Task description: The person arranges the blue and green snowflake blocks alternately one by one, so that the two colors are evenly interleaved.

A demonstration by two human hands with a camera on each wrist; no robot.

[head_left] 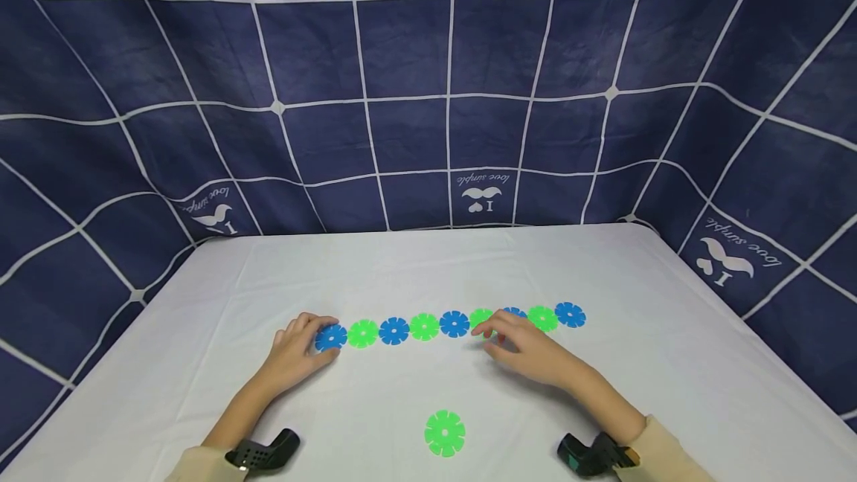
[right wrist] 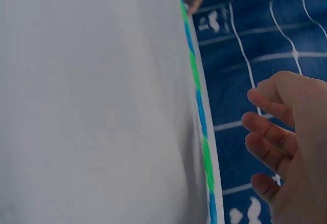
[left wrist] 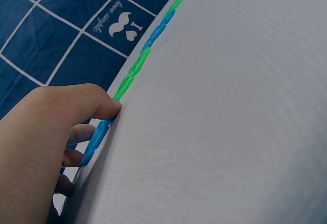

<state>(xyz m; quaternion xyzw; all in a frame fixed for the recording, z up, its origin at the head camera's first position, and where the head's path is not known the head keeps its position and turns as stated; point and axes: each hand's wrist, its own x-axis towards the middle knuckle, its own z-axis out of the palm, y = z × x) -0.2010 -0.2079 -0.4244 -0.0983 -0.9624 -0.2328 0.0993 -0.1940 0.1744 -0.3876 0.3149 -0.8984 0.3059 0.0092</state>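
Observation:
A row of flat, notched plastic building discs, blue and green in turn, crosses the white table edge to edge. My left hand (head_left: 297, 352) grips the leftmost blue disc (head_left: 331, 338) at the row's end, thumb on the near side and fingers on the far side. Over the right part of the row is my right hand (head_left: 525, 348), fingers loosely bent and nothing held. It partly covers a green disc (head_left: 481, 319) and a blue disc (head_left: 514, 312). In the right wrist view, the fingers (right wrist: 271, 132) stand apart from the row.
A single green disc (head_left: 445, 434) lies nearer the front, between the two forearms. The white-covered table (head_left: 375, 407) meets a dark blue checked cloth (head_left: 415, 132) at the back and sides. At the row's right end lies a blue disc (head_left: 570, 315).

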